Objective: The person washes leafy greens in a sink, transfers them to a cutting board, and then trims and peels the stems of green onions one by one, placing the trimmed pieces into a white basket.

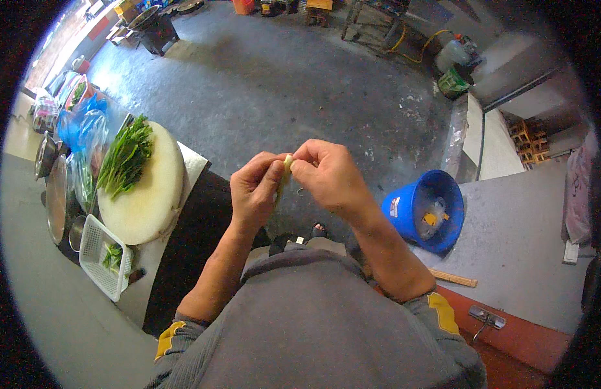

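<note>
In front of my body both hands meet at a pale green vegetable stalk (287,162). My left hand (255,188) is closed round it, thumb and index finger near its top end. My right hand (329,175) pinches at that same end, fingers curled in. Most of the stalk's length is hidden behind the left fingers. To the left, a bunch of leafy green stalks (127,155) lies on a round whitish cutting board (159,204). A white plastic basket (99,259) beside the board holds a few green pieces (112,257).
A blue bucket (394,211) with plastic waste inside stands at the right. Bagged greens (86,139) and metal bowls (46,155) sit left of the board. Farther off are a gas cylinder (455,55) with a yellow hose and a dark stove-like stand (156,32).
</note>
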The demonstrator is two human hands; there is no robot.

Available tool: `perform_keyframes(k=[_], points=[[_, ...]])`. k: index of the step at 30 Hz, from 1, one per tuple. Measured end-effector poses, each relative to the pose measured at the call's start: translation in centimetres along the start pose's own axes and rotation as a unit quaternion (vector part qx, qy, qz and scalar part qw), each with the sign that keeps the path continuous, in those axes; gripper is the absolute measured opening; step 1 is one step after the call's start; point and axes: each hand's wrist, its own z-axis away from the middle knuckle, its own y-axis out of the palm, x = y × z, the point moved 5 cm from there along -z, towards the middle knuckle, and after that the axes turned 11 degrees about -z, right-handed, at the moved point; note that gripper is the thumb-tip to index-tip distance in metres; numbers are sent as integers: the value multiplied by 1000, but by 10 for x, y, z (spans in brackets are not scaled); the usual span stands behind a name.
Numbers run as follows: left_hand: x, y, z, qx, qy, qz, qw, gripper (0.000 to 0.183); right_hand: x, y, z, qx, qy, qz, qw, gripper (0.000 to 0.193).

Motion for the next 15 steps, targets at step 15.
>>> perform_keyframes(k=[15], points=[[25,20,-6,-24,-202,387,899,18,-8,15,12,-145,-270,96,947,8]])
